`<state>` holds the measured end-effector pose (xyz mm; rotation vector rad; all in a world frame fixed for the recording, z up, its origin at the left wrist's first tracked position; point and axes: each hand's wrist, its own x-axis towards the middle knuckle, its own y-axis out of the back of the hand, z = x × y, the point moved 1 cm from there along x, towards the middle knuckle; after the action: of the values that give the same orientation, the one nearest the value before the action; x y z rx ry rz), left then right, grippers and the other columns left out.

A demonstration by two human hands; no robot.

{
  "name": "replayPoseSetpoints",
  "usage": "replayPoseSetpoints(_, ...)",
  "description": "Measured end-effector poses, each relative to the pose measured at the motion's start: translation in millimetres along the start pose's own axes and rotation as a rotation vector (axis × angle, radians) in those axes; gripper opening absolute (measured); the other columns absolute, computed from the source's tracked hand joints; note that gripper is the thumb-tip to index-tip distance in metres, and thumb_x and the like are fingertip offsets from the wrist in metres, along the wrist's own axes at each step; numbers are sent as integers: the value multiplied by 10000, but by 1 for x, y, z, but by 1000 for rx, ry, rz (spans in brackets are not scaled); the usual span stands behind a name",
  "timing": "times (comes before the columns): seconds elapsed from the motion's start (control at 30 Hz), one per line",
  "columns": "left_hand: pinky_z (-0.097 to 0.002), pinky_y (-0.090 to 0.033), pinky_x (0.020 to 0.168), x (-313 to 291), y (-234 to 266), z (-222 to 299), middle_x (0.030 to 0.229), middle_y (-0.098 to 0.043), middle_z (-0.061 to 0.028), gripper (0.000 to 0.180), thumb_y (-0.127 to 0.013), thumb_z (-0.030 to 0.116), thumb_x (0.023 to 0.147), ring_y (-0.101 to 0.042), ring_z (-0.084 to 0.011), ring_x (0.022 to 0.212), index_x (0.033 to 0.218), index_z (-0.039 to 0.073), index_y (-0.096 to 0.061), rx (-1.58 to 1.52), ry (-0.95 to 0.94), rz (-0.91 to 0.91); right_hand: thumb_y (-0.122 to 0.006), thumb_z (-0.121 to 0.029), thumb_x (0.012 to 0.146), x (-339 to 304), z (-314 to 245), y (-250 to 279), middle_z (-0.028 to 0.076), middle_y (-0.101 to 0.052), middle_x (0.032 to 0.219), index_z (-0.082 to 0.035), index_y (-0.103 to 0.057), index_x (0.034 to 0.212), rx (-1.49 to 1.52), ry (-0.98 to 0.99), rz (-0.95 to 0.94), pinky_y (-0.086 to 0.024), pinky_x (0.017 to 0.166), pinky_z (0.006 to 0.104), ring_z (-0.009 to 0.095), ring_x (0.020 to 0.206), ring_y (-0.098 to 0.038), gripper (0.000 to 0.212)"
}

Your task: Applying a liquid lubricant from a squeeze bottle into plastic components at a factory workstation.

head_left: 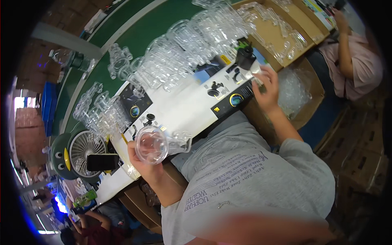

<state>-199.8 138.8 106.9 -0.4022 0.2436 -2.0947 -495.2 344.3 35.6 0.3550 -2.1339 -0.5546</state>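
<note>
My left hand [149,170] is closed around a clear plastic part [152,143] with a round, cup-like end and a narrower stem that points right. It is held above the near edge of the table. My right hand [267,90] is raised at the table's right end, its thumb and fingers apart and nothing visible between them. Just beyond its fingertips is a black shape [246,57]; I cannot tell whether it is an object or a print. Many similar clear parts [179,49] lie in a long row across the table, with a smaller cluster [102,116] at the left.
Printed white cardboard [175,108] covers the near tabletop. A cardboard tray [271,30] of clear pieces stands far right, above a box with a plastic bag [292,92]. A green fan [83,153] with a phone [102,162] stands left. Other people sit at right and lower left.
</note>
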Motion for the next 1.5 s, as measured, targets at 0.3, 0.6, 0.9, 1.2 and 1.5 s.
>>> replayPoseSetpoints(0.3, -381, -455, 866, -15, -69, -12, 1038, -551, -169, 354, -797, 57, 605, -569, -273, 975, 806, 30, -507, 148, -97, -346, -754, -329, 620, -11, -110, -51, 119, -500, 1212, -49, -497, 1184, 824, 183, -810, -381, 911, 375, 288, 1084, -489, 680)
replayPoseSetpoints(0.6, -337, -425, 851, 130, -51, 46, 988, -614, -113, 346, -571, 331, 839, -566, -210, 968, 905, -6, -616, 694, -7, -602, -720, -293, 599, -2, -78, -74, 94, -552, 1066, -68, -578, 1020, 788, 159, -716, -410, 856, 361, 288, 992, -521, 498)
replayPoseSetpoints(0.9, -365, -469, 813, 424, 73, -57, 997, -622, -198, 474, -604, 385, 746, -592, -345, 953, 1013, -5, -584, 1871, 95, 26, -724, -245, 601, 0, -91, -76, 131, -579, 927, -12, -568, 953, 580, 334, -561, -458, 729, 378, 300, 839, -566, 450)
replayPoseSetpoints(1.2, -409, -432, 887, 427, 32, -121, 1172, -548, -173, 962, -691, 465, 665, -539, -314, 1074, 1356, 29, -182, 1782, 482, 188, -734, -277, 551, 2, -84, -81, 82, -559, 911, -36, -555, 1012, 449, 321, -648, -420, 737, 356, 240, 870, -536, 550)
replayPoseSetpoints(1.5, -396, -455, 825, 430, 2, -5, 1079, -534, -234, 775, -700, 304, 662, -557, -310, 1000, 1238, -19, -294, 1274, -243, 298, -723, -241, 555, 3, -94, -75, 104, -571, 922, -29, -563, 972, 448, 387, -654, -443, 726, 378, 274, 851, -547, 495)
